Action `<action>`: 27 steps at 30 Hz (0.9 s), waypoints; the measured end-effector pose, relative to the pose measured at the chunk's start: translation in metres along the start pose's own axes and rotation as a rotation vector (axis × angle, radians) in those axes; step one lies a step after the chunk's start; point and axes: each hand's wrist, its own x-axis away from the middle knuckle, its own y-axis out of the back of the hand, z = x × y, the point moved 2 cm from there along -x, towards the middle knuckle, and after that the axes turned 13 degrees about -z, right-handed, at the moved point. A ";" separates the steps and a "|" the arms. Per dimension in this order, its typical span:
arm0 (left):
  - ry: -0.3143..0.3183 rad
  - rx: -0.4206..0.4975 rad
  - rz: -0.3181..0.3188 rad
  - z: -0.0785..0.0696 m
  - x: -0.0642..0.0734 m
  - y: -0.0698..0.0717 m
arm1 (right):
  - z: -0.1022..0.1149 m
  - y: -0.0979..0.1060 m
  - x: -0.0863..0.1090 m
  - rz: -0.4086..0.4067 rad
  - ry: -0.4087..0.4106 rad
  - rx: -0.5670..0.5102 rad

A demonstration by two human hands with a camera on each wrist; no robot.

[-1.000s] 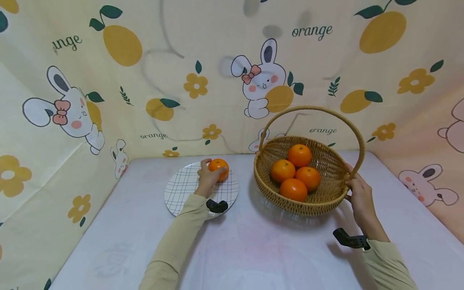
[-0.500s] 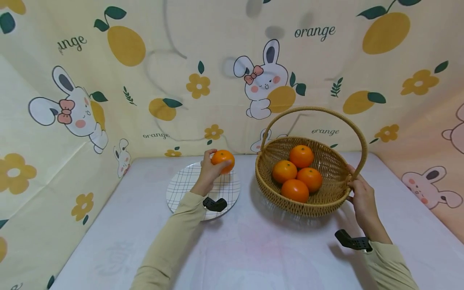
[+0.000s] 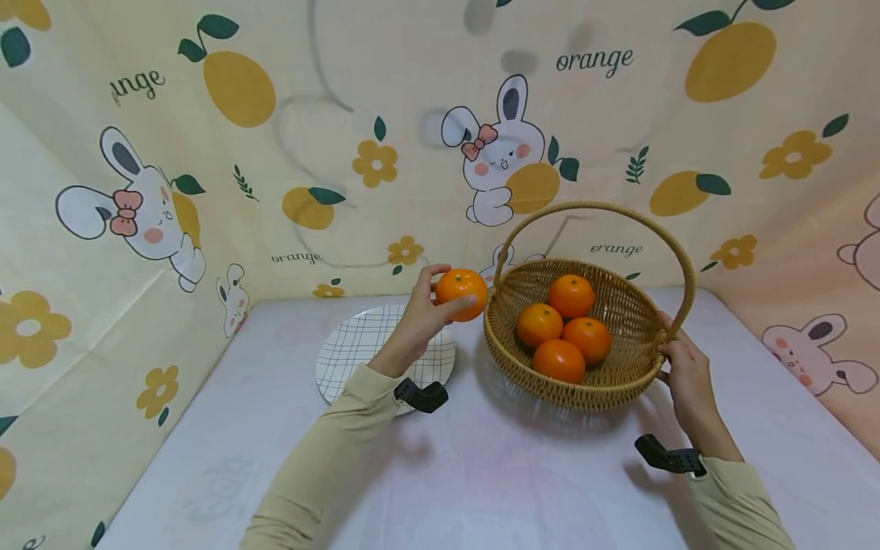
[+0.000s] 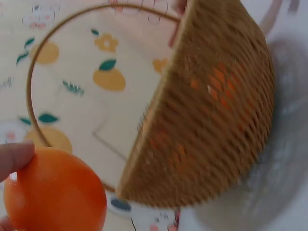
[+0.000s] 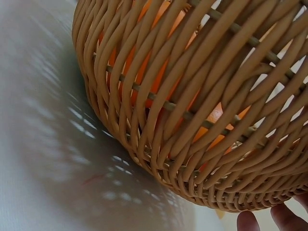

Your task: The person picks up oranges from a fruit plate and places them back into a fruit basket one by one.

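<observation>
In the head view my left hand (image 3: 424, 312) pinches an orange (image 3: 461, 293) between thumb and fingers, up off the plate and just left of the basket's rim. The same orange (image 4: 55, 190) looms large in the left wrist view. A wicker basket (image 3: 577, 396) with a tall looped handle tilts toward me, several oranges (image 3: 558, 361) lying inside it. My right hand (image 3: 690, 382) grips its right rim at the foot of the handle. Through the weave, the right wrist view shows orange fruit, with fingertips (image 5: 286, 219) at the rim.
A round white plate (image 3: 351, 351) with a dark grid pattern lies on the white table (image 3: 481, 473), partly behind my left forearm. Behind the table hangs a cream cloth (image 3: 412, 61) printed with rabbits and oranges. Each wrist wears a black camera mount (image 3: 421, 396).
My left hand has lifted the orange off the plate and carried it right, up to the basket's left rim. The right hand and basket have stayed nearly still.
</observation>
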 end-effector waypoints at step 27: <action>-0.025 -0.202 0.292 -0.018 0.043 -0.132 | 0.001 0.001 0.000 0.004 0.003 -0.012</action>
